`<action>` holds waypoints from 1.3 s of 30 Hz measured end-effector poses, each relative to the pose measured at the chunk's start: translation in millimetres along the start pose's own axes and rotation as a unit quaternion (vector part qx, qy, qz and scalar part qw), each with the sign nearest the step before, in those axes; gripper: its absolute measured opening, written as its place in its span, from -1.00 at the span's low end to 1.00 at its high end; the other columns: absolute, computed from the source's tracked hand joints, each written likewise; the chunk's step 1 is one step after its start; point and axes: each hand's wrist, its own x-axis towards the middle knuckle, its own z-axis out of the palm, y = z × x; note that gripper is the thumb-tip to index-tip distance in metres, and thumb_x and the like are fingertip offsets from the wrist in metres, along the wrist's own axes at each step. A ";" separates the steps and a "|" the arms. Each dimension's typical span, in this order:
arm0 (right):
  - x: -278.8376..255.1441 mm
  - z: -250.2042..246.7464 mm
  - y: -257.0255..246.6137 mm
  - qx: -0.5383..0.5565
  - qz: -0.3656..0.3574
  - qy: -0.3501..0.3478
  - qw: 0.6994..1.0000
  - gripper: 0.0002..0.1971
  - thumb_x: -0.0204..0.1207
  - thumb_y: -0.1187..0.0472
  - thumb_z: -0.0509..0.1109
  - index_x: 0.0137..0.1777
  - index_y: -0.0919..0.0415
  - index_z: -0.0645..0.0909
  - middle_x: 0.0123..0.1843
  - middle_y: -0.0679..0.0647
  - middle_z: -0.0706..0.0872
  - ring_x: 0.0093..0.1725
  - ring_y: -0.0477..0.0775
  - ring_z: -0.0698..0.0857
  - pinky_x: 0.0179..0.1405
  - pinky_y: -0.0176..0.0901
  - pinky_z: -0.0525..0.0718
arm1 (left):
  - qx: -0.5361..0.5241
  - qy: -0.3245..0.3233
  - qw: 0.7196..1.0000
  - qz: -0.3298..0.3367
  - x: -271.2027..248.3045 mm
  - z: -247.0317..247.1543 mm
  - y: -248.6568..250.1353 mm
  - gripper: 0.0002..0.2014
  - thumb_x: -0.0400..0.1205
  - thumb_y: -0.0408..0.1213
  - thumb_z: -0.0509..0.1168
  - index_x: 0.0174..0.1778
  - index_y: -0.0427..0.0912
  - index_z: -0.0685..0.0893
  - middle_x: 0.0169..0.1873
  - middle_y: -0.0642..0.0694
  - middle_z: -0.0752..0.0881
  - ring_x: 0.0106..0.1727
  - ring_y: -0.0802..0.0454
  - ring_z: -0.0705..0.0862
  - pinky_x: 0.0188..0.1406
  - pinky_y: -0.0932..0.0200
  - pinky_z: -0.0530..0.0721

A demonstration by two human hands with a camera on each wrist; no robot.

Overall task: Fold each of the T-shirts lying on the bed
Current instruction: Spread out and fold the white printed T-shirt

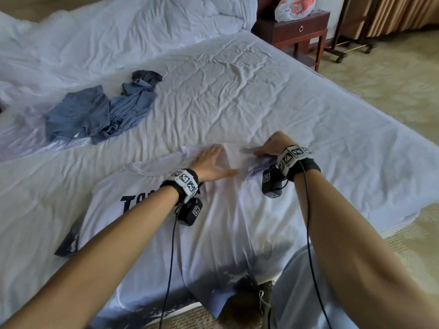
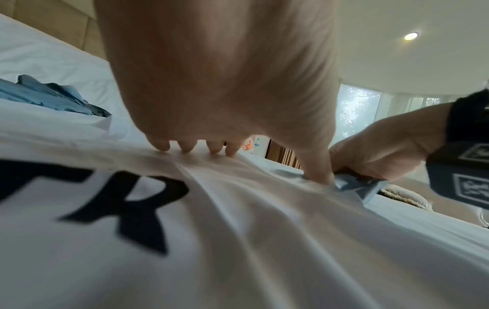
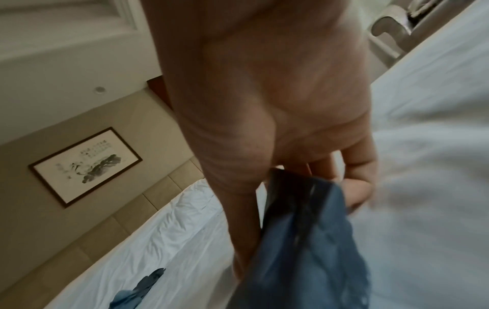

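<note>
— Two hands work a white T-shirt (image 1: 190, 233) spread on the bed (image 1: 261, 91): left hand (image 1: 211, 163) flat, fingers straight, pressing near the collar; right hand (image 1: 273, 144) pinching the dark-edged sleeve (image 3: 304, 240).

— Risk?

— Probably the fold skewing if the pressing palm slips on the rumpled sheet. A blue T-shirt (image 1: 99, 112) lies crumpled further up; a nightstand (image 1: 299, 32) stands beyond, carpet underfoot.

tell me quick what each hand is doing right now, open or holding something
Left hand: open, fingers flat, pressing down on the white T-shirt.
Right hand: closed, pinching the shirt's dark blue sleeve.
</note>
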 end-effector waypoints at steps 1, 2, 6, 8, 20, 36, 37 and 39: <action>-2.9 -0.9 1.0 -0.023 0.008 -0.027 0.999 -0.50 0.31 -0.09 0.74 -0.09 0.34 0.68 -0.18 0.17 0.74 -0.16 0.18 0.71 -0.38 -0.15 0.52 | 0.013 -0.005 1.000 -0.001 5.5 -0.5 2.2 0.41 0.28 0.70 0.28 0.83 -0.10 -0.18 0.82 -0.03 -0.15 0.82 -0.05 -0.15 0.80 -0.17 -0.06; -5.9 -2.1 1.4 -0.031 0.012 -0.043 0.999 -0.54 0.34 -0.05 0.74 -0.09 0.33 0.68 -0.17 0.16 0.75 -0.17 0.16 0.71 -0.38 -0.15 0.52 | 0.034 -0.020 0.999 0.003 9.3 -0.8 4.3 0.47 0.22 0.73 0.28 0.82 -0.12 -0.23 0.82 -0.03 -0.19 0.82 -0.04 -0.19 0.80 -0.19 -0.07; -4.6 -8.5 -1.4 0.176 -0.010 -0.045 0.983 -0.72 0.28 0.14 0.74 -0.10 0.26 0.81 -0.20 0.17 0.86 -0.19 0.20 0.83 -0.27 -0.06 0.81 | 0.059 -0.055 0.997 -0.003 20.3 11.3 2.1 0.64 0.09 0.75 0.34 0.75 -0.17 -0.46 0.76 -0.03 -0.43 0.75 -0.02 -0.47 0.77 -0.21 -0.28; -11.1 -12.6 -14.4 0.293 -0.031 -0.047 0.954 -0.89 0.42 0.33 0.63 -0.08 0.24 0.79 -0.21 0.19 0.82 -0.24 0.21 0.80 -0.44 -0.04 0.82 | 0.061 -0.053 0.997 -0.005 20.0 15.2 0.9 0.71 -0.02 0.82 0.27 0.73 -0.13 -0.51 0.74 -0.03 -0.48 0.73 -0.04 -0.52 0.76 -0.27 -0.25; -63.2 43.6 -87.9 0.302 -0.122 -0.231 0.917 -0.71 0.68 0.08 0.49 0.19 0.31 0.65 -0.07 0.19 0.85 -0.19 0.11 0.86 -0.20 -0.09 0.84 | 0.068 -0.021 0.995 -0.071 11.8 22.7 -11.7 0.32 0.24 0.67 0.15 0.79 -0.19 0.14 0.78 -0.23 0.08 0.78 -0.18 -0.03 0.76 -0.11 -0.09; -108.6 172.8 -178.8 -0.256 -0.316 -0.088 0.909 -0.70 0.65 0.06 0.31 0.12 0.32 0.66 0.08 0.24 0.74 0.09 0.26 0.72 0.50 0.38 0.51 | -0.041 0.165 0.939 -0.298 -204.9 -43.6 -229.2 -0.50 0.67 -0.21 0.29 0.55 -0.25 0.49 0.55 -0.33 0.52 0.48 -0.34 0.56 0.45 -0.22 0.58; -115.5 182.2 -184.4 -0.261 -0.338 -0.083 0.901 -0.74 0.66 0.08 0.30 0.06 0.30 0.65 0.01 0.20 0.72 0.04 0.19 0.68 0.59 0.48 0.35 | -0.042 0.166 0.932 -0.318 -213.9 -43.3 -241.5 -0.55 0.66 -0.24 0.28 0.48 -0.28 0.53 0.47 -0.35 0.58 0.42 -0.36 0.61 0.40 -0.21 0.62; -127.7 199.5 -194.7 -0.247 -0.373 -0.096 0.889 -0.71 0.70 0.10 0.29 0.20 0.31 0.67 0.12 0.23 0.74 0.15 0.24 0.69 0.54 0.33 0.45 | -0.036 0.142 0.926 -0.348 -226.1 -42.1 -258.4 -0.58 0.68 -0.25 0.31 0.44 -0.36 0.54 0.41 -0.40 0.63 0.39 -0.37 0.63 0.34 -0.13 0.64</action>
